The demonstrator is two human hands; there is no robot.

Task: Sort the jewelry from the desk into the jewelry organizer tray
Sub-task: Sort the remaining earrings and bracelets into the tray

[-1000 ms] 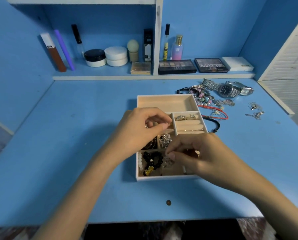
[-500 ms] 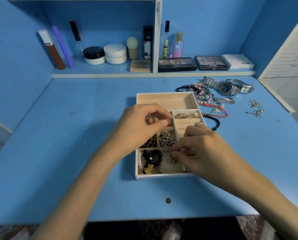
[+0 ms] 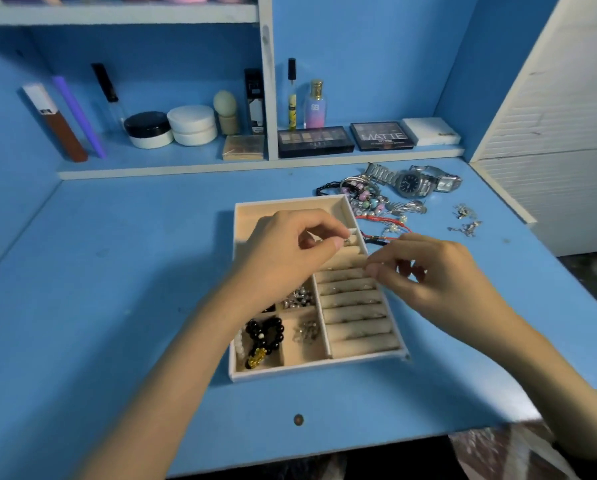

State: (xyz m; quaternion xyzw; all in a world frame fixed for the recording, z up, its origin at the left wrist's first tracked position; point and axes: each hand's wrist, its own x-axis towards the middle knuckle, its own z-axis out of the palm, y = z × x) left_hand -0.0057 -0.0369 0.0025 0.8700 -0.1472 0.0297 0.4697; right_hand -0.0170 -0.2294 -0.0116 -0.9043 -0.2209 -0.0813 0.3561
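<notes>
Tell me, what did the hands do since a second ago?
The right hand lifted off the front compartment, leaving the sparkly pieces there, and moved back to the far end of the ring rolls. The left hand still pinches a small shiny piece over the tray. Everything else stayed.

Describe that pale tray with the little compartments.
The tray lies flat on the blue desk: a pale, cream-coloured rectangle. A long section, empty where visible, spans its far end; small left cells hold a black bead bracelet and silvery pieces; padded ridges fill the right. The left hand hangs over its middle, pinching a small shiny piece.
</notes>
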